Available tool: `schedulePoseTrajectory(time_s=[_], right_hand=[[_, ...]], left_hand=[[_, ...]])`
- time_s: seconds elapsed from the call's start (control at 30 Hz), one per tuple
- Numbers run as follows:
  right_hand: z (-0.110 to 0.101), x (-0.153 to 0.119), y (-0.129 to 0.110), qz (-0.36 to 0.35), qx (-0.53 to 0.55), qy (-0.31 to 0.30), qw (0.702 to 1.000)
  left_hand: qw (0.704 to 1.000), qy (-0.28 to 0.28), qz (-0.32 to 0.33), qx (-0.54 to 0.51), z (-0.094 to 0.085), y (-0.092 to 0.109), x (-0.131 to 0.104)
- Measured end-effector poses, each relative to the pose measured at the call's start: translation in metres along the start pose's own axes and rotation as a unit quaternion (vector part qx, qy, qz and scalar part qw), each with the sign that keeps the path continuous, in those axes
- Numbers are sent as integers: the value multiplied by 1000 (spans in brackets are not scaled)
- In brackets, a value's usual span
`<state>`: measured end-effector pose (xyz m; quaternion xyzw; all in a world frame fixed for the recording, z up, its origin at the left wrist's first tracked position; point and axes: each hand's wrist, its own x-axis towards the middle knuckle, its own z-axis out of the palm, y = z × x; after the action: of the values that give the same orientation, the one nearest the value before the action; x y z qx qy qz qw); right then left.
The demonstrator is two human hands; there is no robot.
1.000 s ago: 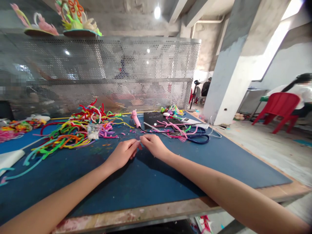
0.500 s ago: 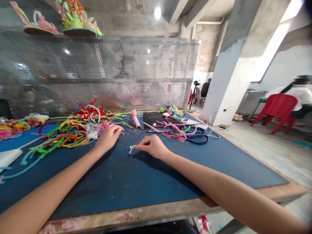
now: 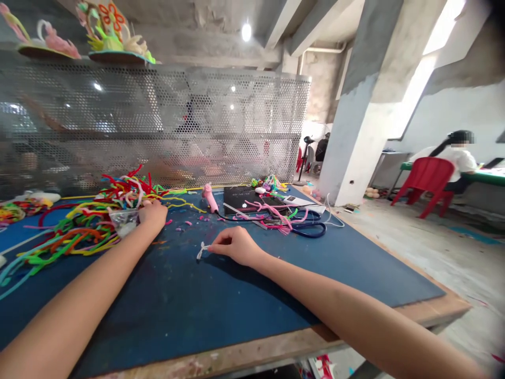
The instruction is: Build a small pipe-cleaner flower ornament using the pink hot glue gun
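The person's right hand [image 3: 239, 246] pinches a small white twisted piece [image 3: 202, 249] between thumb and finger over the dark blue mat [image 3: 189, 316]. The left hand [image 3: 153, 215], finger opening and grip unclear, is at multicoloured fuzzy stems [image 3: 84, 227] beside a clear plastic bag [image 3: 123, 220].

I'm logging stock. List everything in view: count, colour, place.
Small twisted strand: one, whitish, mid-picture
Fuzzy stem pile: many, multicoloured, table's left
Crinkled plastic bag: one, clear, pile's right
Handheld corded tool: one, pink, table's back
Flat box: one, black, right of tool
Looped cord: one, navy, right of box
Flat tabletop: one, blue, foreground
Perforated metal screen: one, grey, behind table
Fuzzy models: two bases, multicoloured, screen top
Plastic chair: at least one, red, far right
White-topped person: one, far right
Left hand: one, bare, at pile
Right hand: one, bare, pinching strand
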<state>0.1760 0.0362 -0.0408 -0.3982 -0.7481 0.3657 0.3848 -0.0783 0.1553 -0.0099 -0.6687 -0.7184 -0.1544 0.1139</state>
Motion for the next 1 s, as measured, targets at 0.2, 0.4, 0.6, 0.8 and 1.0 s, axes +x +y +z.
schedulePoseTrajectory(time_s=[0.2,0.4,0.6,0.8,1.0], right_hand=[[0,1,1,-2,-8,4,1000],[-5,6,5,-20,-18,100,995],[-18,10,4,-12,-73,147,986],[-18,10,5,-44,8,132,990],[-16,10,4,9,105,99,989]], left_hand=[[989,14,10,-147,-29,14,-1],[837,-49,-15,-544,-38,50,-45],[593,-141,-65,-790,-25,79,-98],[623,-131,-2,-771,-22,98,-117],[613,-135,-10,-778,-17,98,-122]])
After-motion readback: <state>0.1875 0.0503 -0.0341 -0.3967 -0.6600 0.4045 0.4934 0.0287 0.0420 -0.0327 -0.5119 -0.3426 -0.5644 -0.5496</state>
